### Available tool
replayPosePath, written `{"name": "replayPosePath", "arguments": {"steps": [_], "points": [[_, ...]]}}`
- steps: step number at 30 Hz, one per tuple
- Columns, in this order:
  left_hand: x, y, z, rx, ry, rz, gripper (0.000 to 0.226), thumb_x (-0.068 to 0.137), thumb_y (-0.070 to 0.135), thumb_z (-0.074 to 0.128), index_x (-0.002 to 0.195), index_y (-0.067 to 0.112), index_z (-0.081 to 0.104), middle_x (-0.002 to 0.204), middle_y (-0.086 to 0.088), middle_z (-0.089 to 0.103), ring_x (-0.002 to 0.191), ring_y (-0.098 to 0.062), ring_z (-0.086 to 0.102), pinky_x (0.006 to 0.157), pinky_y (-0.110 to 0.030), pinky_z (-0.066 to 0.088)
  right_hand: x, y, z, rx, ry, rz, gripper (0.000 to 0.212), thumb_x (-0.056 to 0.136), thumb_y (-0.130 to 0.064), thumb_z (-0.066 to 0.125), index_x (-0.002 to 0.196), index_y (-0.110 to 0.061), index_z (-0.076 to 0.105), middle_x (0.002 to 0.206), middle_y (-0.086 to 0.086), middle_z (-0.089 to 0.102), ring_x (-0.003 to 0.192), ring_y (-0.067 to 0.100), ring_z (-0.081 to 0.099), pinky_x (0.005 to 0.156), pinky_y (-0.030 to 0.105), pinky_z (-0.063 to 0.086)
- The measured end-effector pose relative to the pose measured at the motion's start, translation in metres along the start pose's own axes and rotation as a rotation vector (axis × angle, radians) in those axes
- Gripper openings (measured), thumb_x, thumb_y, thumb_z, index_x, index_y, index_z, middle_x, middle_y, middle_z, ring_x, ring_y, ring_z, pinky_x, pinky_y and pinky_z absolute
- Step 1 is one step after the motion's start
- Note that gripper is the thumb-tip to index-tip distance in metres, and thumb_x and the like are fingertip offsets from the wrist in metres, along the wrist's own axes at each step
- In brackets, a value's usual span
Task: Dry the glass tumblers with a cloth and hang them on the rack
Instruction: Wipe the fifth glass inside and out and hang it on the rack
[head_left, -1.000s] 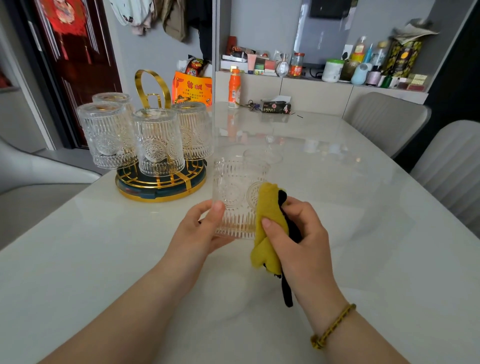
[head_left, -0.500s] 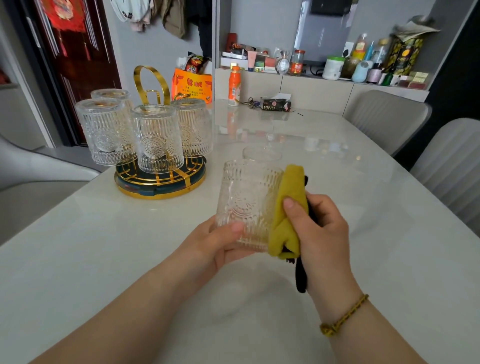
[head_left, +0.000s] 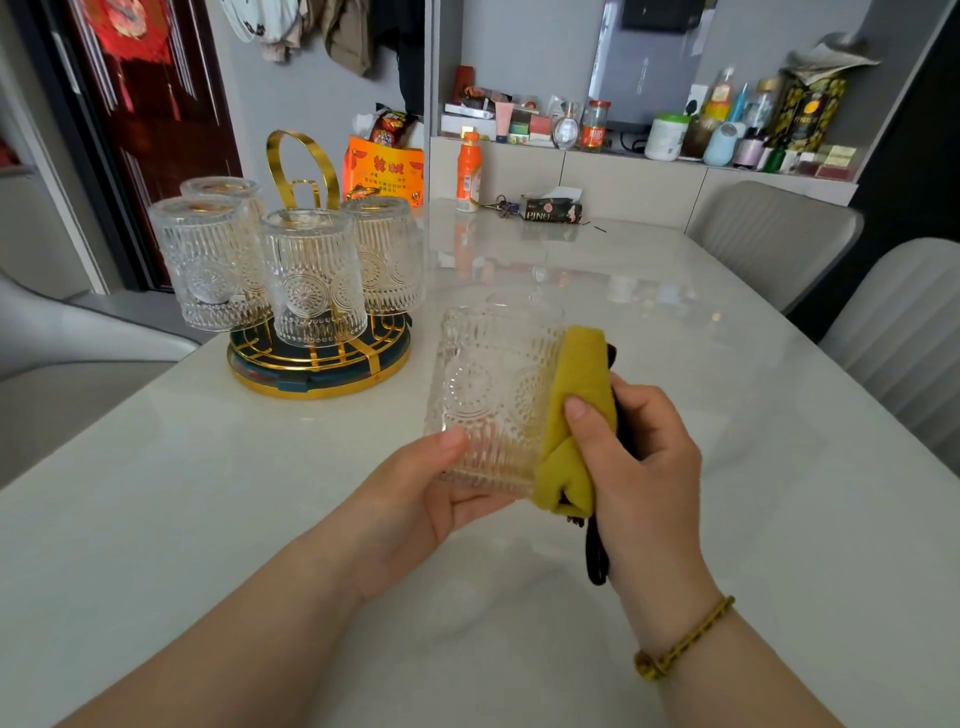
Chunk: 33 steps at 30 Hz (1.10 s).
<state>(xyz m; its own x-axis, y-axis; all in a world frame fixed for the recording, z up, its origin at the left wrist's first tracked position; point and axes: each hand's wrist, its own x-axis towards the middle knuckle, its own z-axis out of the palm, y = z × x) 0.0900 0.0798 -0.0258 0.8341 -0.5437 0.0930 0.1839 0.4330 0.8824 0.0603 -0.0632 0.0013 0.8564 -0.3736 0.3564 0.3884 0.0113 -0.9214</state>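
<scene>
My left hand (head_left: 415, 499) grips a ribbed clear glass tumbler (head_left: 488, 395) by its base, holding it upright above the white table (head_left: 156, 519). Against the tumbler's right side my right hand (head_left: 639, 467) presses a folded yellow cloth (head_left: 576, 410), thumb on the cloth; a black edge of the cloth hangs below the palm. At the left back stands a round gold wire rack (head_left: 317, 374) with a tall loop handle. Several matching tumblers (head_left: 311, 275) hang upside down on its pegs.
An orange bottle (head_left: 467, 171), keys and a dark tissue pack (head_left: 550, 210) lie at the table's far edge, with an orange bag (head_left: 384, 171) behind the rack. Two grey chairs (head_left: 769, 234) stand to the right, one to the left. A cluttered shelf runs along the back.
The tumbler and both hands have shifted right and slightly nearer. The cloth moved from the tumbler's front face round to its right side, and my left thumb now grips lower.
</scene>
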Motion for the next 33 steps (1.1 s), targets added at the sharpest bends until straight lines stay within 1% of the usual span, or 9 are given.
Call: {"name": "replayPosePath", "arguments": {"steps": [3,8,10,16,19,21,23,25,33], "points": [[0.002,0.001,-0.002,-0.008,0.076,-0.003,0.071,0.026,0.054,0.086,0.089,0.023,0.075,0.1,-0.006,0.072,0.089,-0.019,0.069,0.076,-0.027,0.057,-0.001,0.004,0.003,-0.034,-0.053,0.162,0.014,0.08,-0.011,0.063,0.069,-0.016,0.056,0.06,-0.002,0.057,0.054,0.016,0.053,0.048,0.028,0.046],[0.004,0.004,-0.007,-0.04,0.209,0.003,0.08,0.033,0.037,0.079,0.108,0.016,0.06,0.094,-0.005,0.073,0.082,-0.017,0.07,0.072,-0.027,0.058,-0.007,0.002,0.008,-0.07,-0.15,0.132,0.018,0.078,-0.006,0.065,0.066,-0.016,0.055,0.049,-0.012,0.059,0.044,0.0,0.053,0.043,0.015,0.044],[0.004,0.007,-0.007,-0.034,0.195,0.021,0.095,0.02,0.046,0.087,0.107,0.016,0.06,0.096,-0.006,0.072,0.082,-0.017,0.07,0.07,-0.026,0.057,-0.006,-0.002,0.006,-0.041,-0.131,0.099,0.019,0.077,-0.004,0.065,0.066,-0.017,0.057,0.051,-0.012,0.062,0.047,0.001,0.055,0.044,0.015,0.045],[-0.005,0.01,-0.003,0.217,0.0,-0.089,0.093,0.024,0.05,0.088,0.104,0.011,0.058,0.087,0.001,0.073,0.08,-0.01,0.069,0.066,-0.019,0.053,0.006,-0.015,-0.008,0.113,0.126,0.032,0.012,0.082,-0.008,0.061,0.081,-0.019,0.057,0.05,-0.014,0.061,0.042,0.002,0.053,0.037,0.016,0.043],[-0.007,0.013,-0.002,0.302,-0.018,-0.122,0.097,0.024,0.051,0.088,0.108,0.015,0.057,0.094,0.003,0.073,0.087,-0.01,0.069,0.068,-0.018,0.052,0.011,-0.017,-0.013,0.11,0.146,0.036,0.012,0.083,-0.01,0.06,0.08,-0.021,0.056,0.05,-0.016,0.061,0.042,0.0,0.053,0.036,0.015,0.042],[-0.006,0.013,-0.005,0.387,0.013,-0.125,0.096,0.025,0.043,0.087,0.113,0.016,0.056,0.098,0.003,0.073,0.093,-0.013,0.068,0.072,-0.02,0.053,0.013,-0.015,-0.014,0.076,0.11,0.034,0.016,0.082,-0.008,0.061,0.078,-0.024,0.058,0.052,-0.016,0.061,0.043,0.001,0.052,0.036,0.016,0.042],[-0.006,0.014,-0.008,0.453,0.044,-0.116,0.081,0.034,0.036,0.076,0.111,0.02,0.058,0.098,0.005,0.073,0.094,-0.011,0.067,0.075,-0.018,0.053,0.015,-0.013,-0.015,-0.005,0.045,-0.001,0.024,0.079,-0.004,0.063,0.074,-0.028,0.061,0.055,-0.017,0.062,0.047,0.002,0.054,0.041,0.018,0.045],[-0.007,0.015,-0.01,0.472,0.055,-0.093,0.068,0.037,0.034,0.072,0.103,0.024,0.06,0.092,0.009,0.074,0.087,-0.007,0.068,0.068,-0.014,0.051,0.019,-0.016,-0.019,-0.158,-0.081,-0.048,0.032,0.075,-0.002,0.066,0.071,-0.033,0.063,0.06,-0.021,0.064,0.056,0.0,0.058,0.051,0.017,0.049],[-0.006,0.018,-0.015,0.481,0.111,-0.041,0.072,0.034,0.03,0.074,0.104,0.023,0.061,0.093,0.002,0.073,0.085,-0.011,0.069,0.067,-0.018,0.054,0.028,-0.024,-0.037,-0.305,-0.453,0.031,0.033,0.072,0.004,0.068,0.068,-0.028,0.065,0.053,-0.021,0.064,0.051,-0.007,0.057,0.049,0.007,0.043]]}}
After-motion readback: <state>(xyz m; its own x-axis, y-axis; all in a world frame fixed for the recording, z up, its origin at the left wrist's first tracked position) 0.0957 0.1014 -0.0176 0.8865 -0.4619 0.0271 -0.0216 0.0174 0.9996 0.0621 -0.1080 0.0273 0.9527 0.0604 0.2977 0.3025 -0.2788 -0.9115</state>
